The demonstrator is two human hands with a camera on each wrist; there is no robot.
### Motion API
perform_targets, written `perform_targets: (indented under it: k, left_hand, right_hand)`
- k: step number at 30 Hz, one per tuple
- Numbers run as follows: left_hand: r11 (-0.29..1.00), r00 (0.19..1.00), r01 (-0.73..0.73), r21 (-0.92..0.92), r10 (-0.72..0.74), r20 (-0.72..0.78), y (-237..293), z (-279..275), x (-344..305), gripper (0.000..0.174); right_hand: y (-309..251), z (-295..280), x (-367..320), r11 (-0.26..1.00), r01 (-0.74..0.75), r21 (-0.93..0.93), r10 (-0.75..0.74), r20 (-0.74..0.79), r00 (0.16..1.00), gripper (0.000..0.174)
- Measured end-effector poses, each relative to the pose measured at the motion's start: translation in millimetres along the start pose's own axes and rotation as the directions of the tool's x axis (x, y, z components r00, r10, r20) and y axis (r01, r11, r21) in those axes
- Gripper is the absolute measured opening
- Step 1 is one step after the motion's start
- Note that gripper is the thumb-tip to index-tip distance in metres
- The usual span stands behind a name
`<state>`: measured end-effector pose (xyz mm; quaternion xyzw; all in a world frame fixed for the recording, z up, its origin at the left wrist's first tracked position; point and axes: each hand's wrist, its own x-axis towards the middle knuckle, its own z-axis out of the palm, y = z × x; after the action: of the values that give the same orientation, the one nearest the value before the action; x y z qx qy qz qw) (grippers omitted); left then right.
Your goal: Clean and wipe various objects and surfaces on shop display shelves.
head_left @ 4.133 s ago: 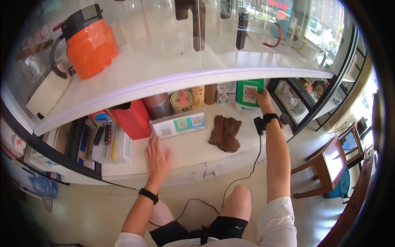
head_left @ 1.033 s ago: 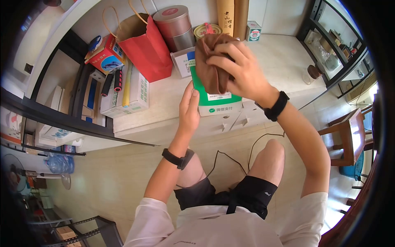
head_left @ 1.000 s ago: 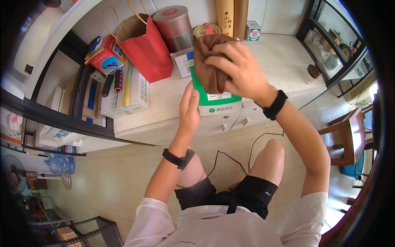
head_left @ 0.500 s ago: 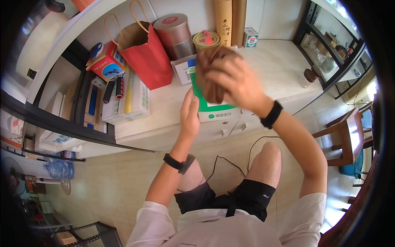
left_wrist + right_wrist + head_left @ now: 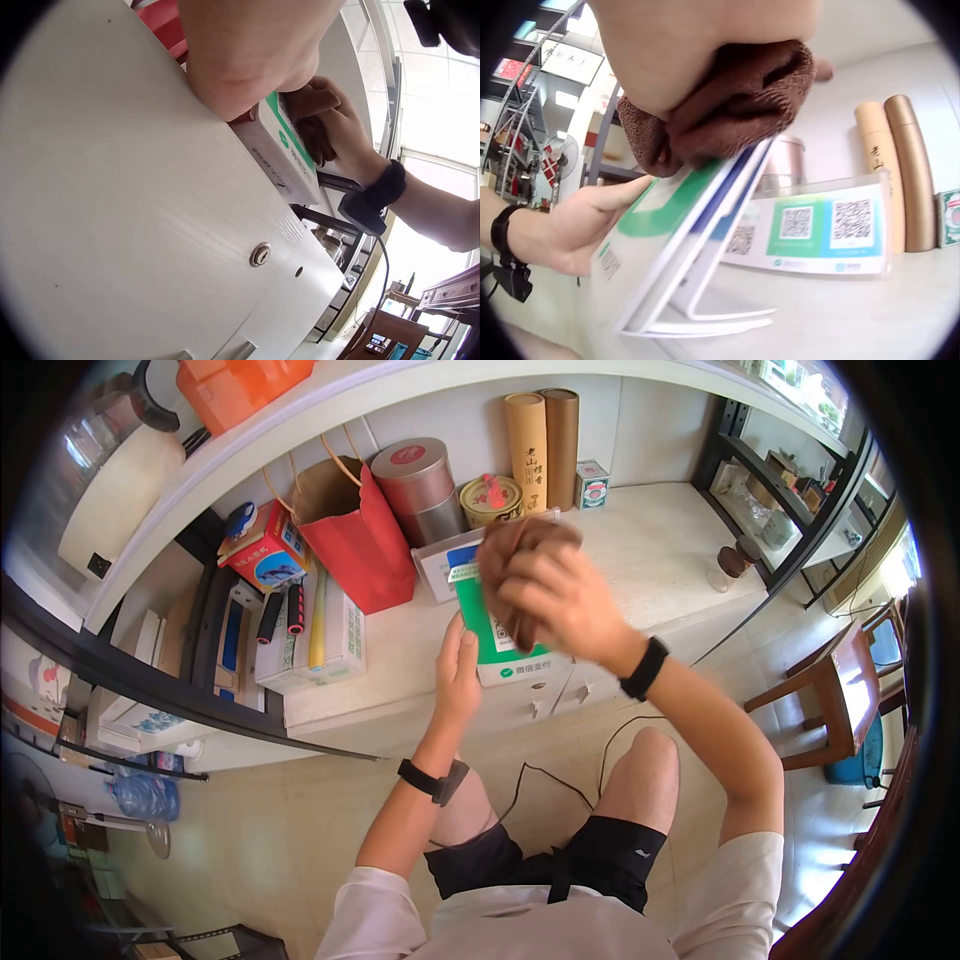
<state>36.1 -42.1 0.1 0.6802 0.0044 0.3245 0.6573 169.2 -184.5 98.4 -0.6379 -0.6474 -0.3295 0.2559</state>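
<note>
My left hand [image 5: 458, 675] grips the left edge of a green QR-code payment sign [image 5: 525, 670], thumb on its front. The sign is tilted over the counter's front edge, and its folded stand panels [image 5: 697, 285] show from the side in the right wrist view. My right hand [image 5: 565, 605] holds a bunched brown cloth [image 5: 735, 112] against the upper front of the sign, hiding most of the QR code. The hand is blurred in the head view. Just behind the sign stands a clear holder [image 5: 810, 225] with a strip of QR codes.
A red paper bag [image 5: 365, 550], a metal canister [image 5: 420, 490], a round tin [image 5: 488, 502], two tall tubes [image 5: 527, 450] and a small box [image 5: 591, 485] stand along the back. A small jar [image 5: 728, 568] sits at the counter's right edge. A shelf [image 5: 420, 402] overhangs the counter.
Earlier, the cloth lay on the counter and the sign stood at the right under my right hand. My left hand now holds the sign; my right hand has shifted the cloth over its face.
</note>
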Motion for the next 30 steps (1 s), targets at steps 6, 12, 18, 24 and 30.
perform_targets:
  k: [6, 12, 18, 24, 30]
  left_hand:
    - [0.999, 0.999, 0.003, 0.053, -0.002, -0.035, -8.9, -2.7, -3.8, 0.047]
    - [0.995, 0.997, 0.066, 0.072, -0.063, -0.039, -0.3, 1.4, -3.5, 0.048]
    - [1.0, 1.0, -0.01, -0.02, 0.01, -0.021, -13.6, -0.6, -1.8, 0.05]
    - [1.0, 0.999, -0.012, -0.002, 0.011, -0.037, -11.4, 1.4, -2.4, 0.048]
    - [0.991, 0.997, 0.007, 0.135, 0.004, -0.077, -9.6, 2.1, -6.7, 0.045]
  right_hand:
    - [-18.5, 13.5, -50.0, 0.947, 0.275, 0.164, -0.301, 0.161, 0.94, 0.02]
    - [9.6, -5.3, 1.9, 0.999, -0.035, 0.02, 0.036, -0.049, 0.998, 0.035]
    - [-21.3, 29.5, -38.5, 0.955, 0.275, 0.116, -0.291, 0.155, 0.944, 0.038]
    - [4.3, -9.4, -81.8, 0.993, 0.033, 0.115, -0.043, 0.088, 0.995, 0.028]
    - [6.6, 2.8, -73.8, 0.803, -0.381, 0.458, 0.558, -0.355, 0.75, 0.044]
